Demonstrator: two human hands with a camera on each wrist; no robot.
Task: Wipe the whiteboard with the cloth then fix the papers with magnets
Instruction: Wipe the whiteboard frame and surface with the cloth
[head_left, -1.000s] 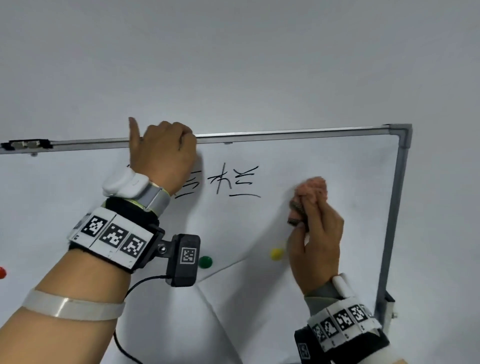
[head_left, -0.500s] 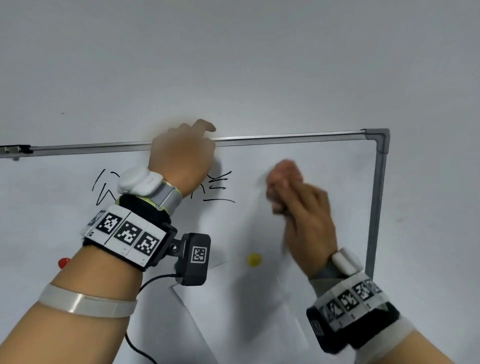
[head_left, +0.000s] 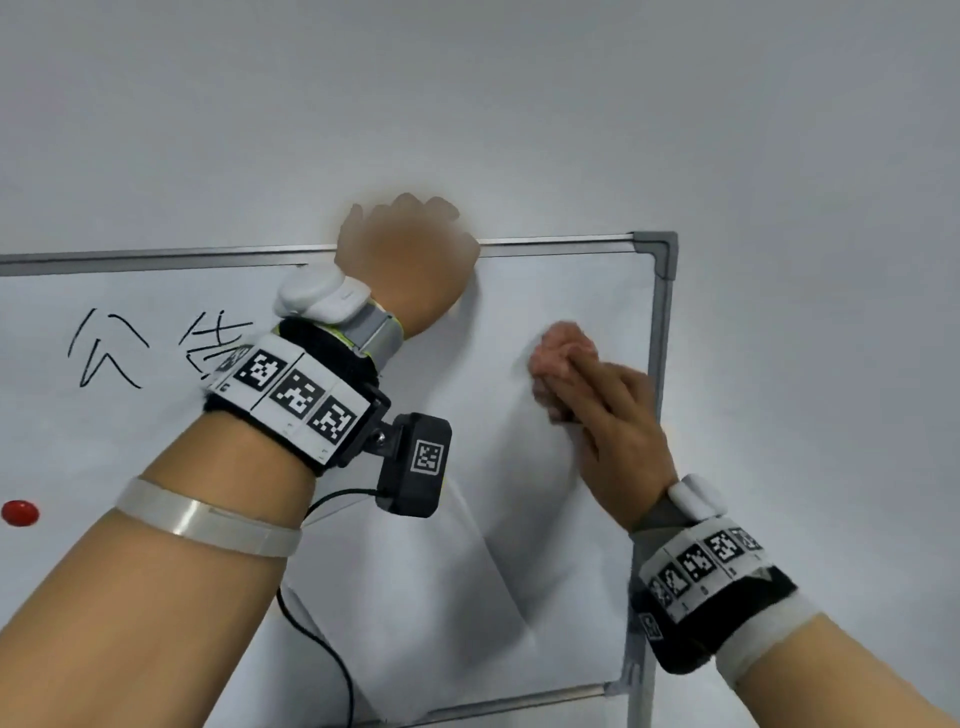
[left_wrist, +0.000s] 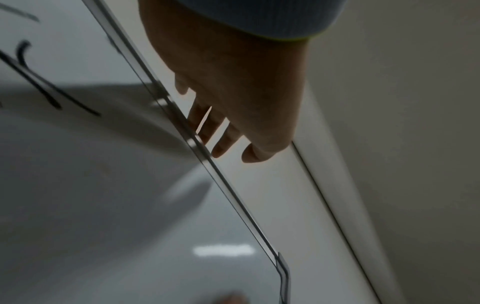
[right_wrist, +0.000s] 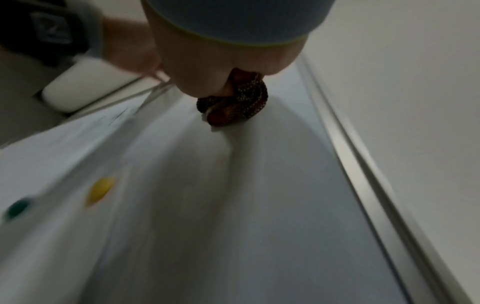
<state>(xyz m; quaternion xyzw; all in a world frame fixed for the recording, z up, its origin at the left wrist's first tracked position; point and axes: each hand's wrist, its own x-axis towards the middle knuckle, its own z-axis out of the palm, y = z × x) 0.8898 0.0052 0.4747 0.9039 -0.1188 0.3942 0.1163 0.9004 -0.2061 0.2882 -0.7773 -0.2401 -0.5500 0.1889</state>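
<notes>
The whiteboard (head_left: 571, 291) hangs on a wall, with black handwriting (head_left: 109, 353) left on its left half. My left hand (head_left: 410, 249) is hooked over the top frame (head_left: 156, 257); in the left wrist view its fingers (left_wrist: 221, 131) reach behind the frame's edge. My right hand (head_left: 613, 415) grips a bunched pink cloth (head_left: 558, 348) and presses it on the board near the right frame. The cloth (right_wrist: 239, 102) looks dark in the right wrist view. A white paper (head_left: 441, 597) lies tilted against the lower board. The yellow magnet (right_wrist: 100, 191) and green magnet (right_wrist: 16, 207) sit by it.
A red magnet (head_left: 20, 513) sticks to the board at the far left. The grey right frame (head_left: 660, 364) runs just beside the cloth. A black cable (head_left: 332, 660) hangs from my left wrist camera over the board. Plain wall surrounds the board.
My left hand slid to the right along the top frame. My right hand swept the cloth left and back to the right, and the written strokes on the right part are gone.
</notes>
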